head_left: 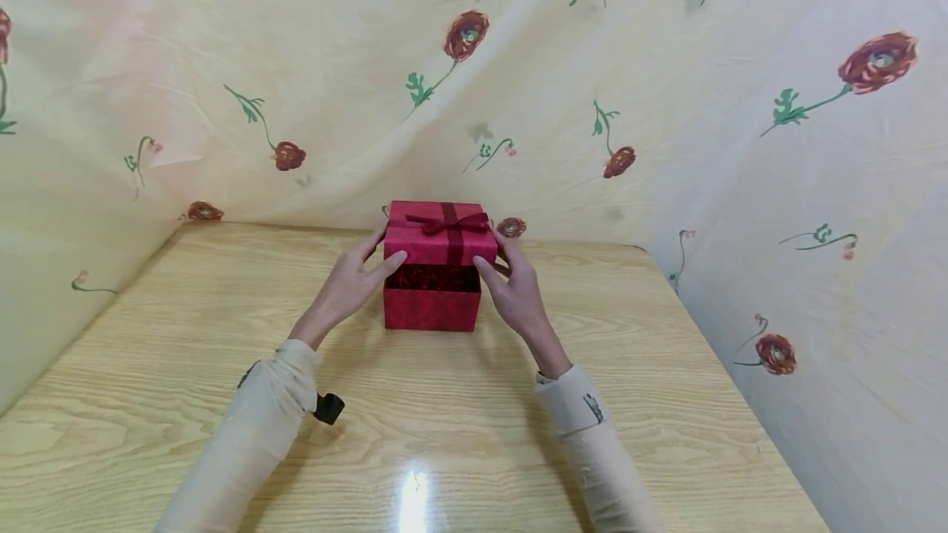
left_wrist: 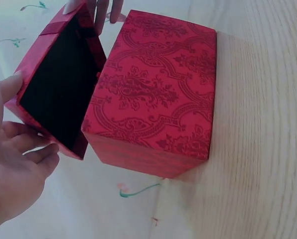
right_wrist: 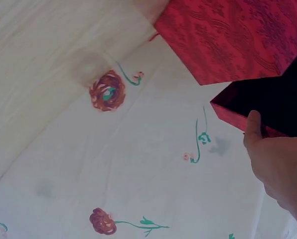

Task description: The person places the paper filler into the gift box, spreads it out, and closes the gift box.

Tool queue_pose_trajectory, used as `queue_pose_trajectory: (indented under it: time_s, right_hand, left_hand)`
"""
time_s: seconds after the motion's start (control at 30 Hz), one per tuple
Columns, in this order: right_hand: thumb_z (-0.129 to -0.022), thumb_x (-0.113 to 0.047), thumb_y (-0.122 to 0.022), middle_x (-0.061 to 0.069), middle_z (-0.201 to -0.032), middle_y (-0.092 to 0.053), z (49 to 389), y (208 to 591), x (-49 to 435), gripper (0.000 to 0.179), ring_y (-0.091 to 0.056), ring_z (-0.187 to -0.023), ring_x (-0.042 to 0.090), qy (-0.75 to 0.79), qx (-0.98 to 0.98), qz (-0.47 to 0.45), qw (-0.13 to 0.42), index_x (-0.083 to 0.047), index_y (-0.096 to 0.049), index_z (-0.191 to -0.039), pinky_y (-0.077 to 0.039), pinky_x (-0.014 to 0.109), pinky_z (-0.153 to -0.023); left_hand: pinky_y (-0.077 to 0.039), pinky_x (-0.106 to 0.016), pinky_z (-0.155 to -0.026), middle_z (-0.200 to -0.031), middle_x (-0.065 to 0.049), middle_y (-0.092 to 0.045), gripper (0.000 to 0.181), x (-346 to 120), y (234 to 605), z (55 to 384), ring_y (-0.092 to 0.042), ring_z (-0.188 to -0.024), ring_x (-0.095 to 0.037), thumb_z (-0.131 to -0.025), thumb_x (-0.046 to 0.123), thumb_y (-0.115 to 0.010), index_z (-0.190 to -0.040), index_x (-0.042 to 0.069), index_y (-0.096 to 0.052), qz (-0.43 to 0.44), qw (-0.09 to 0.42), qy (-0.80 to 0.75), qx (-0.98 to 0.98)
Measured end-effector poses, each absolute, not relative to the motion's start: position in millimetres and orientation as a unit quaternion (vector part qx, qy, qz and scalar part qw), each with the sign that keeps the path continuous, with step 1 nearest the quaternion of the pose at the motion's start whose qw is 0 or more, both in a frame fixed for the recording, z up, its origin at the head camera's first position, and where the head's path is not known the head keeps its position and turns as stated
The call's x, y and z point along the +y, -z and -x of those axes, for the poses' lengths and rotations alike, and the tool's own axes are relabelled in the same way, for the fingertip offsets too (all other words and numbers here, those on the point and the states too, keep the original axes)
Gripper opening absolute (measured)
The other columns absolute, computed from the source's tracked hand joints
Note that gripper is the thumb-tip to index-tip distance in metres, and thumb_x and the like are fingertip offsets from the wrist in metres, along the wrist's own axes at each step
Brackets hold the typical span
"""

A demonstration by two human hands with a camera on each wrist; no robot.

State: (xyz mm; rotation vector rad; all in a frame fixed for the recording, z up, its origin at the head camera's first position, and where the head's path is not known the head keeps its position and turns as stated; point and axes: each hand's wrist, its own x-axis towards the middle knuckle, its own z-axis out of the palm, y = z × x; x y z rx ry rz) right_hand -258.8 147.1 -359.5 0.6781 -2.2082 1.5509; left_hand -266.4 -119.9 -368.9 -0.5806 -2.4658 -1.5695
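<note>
A red patterned gift box (head_left: 432, 310) stands on the table, with dark red filling visible inside its opening. Above it, tilted with its front edge raised, is the red lid (head_left: 415, 247), which carries a dark red ribbon bow. My left hand (head_left: 346, 282) grips the lid's left side, thumb at the front and fingers along the side. On the opposite side my right hand (head_left: 518, 290) holds the lid the same way. The lid's dark inside (left_wrist: 59, 84) shows in the left wrist view. In the right wrist view, the right thumb (right_wrist: 254, 124) lies on the lid's rim.
A pale wooden table (head_left: 444, 418) carries the box near its back edge. Behind and to the sides hangs a cream cloth (head_left: 355, 39) printed with red flowers. A small black object (head_left: 329, 408) is by the left sleeve.
</note>
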Motion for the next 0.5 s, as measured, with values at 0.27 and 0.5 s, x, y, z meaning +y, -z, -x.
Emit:
queue_pose_trajectory:
  time_s: [0.27, 0.5]
  right_hand:
    - [-0.099, 0.009, -0.063, 0.035, -0.137, -0.056, 244, 356, 146, 0.050, -0.056, -0.126, 0.048, -0.538, -0.777, -0.264, 0.192, 0.019, -0.045, -0.144, -0.050, 0.058, -0.100]
    - [-0.096, 0.012, -0.065, 0.037, -0.138, -0.054, 244, 362, 147, 0.052, -0.055, -0.128, 0.048, -0.552, -0.768, -0.270, 0.180, 0.021, -0.044, -0.143, -0.046, 0.057, -0.105]
  left_hand:
    - [-0.027, -0.054, -0.120, -0.167, -0.013, -0.027, 0.078, -124, 373, 266, -0.027, -0.152, -0.033, -0.104, 0.039, -0.065, -0.165, 0.010, -0.025, 0.205, 0.067, 0.510, -0.833]
    - [-0.028, -0.052, -0.120, -0.166, -0.013, -0.029, 0.079, -127, 380, 267, -0.026, -0.153, -0.030, -0.103, 0.034, -0.068, -0.164, 0.010, -0.025, 0.214, 0.065, 0.510, -0.831]
